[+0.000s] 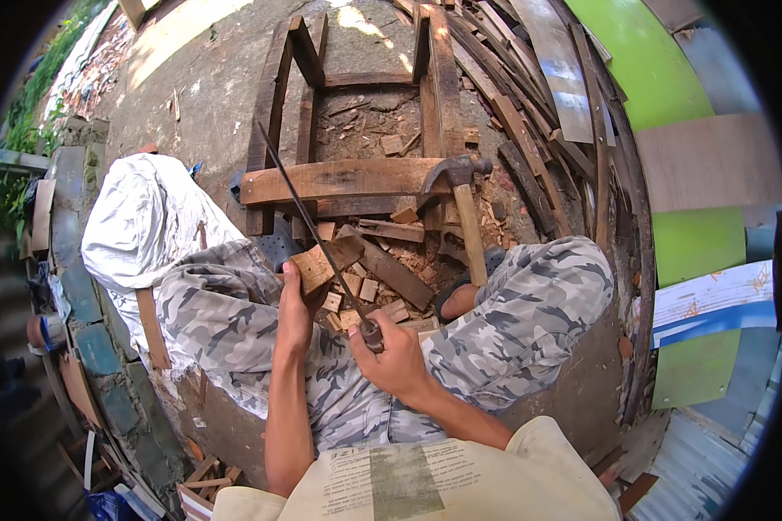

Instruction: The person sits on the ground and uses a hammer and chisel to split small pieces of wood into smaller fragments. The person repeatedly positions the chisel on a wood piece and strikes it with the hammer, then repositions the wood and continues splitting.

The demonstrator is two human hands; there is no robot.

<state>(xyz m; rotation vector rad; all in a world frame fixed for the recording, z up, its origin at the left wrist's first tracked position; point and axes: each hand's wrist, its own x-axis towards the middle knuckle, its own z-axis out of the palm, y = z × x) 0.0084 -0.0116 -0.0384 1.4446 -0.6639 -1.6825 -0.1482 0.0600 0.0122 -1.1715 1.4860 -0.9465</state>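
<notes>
My left hand grips a short wood block above my lap, with the thumb along its near side. A long, thin, dark-bladed tool is in my right hand, whose fingers wrap its brown handle. Its blade slants up and to the left, passing across the block in this view; whether the two touch I cannot tell. Ahead, a claw hammer rests with its head on a thick wood board, its handle hanging toward my right foot.
Behind the board stands a dark wooden frame. Wood offcuts and chips cover the ground between my legs. Long timber strips are piled at the right, beside green panels. White cloth covers something at my left, near a block wall.
</notes>
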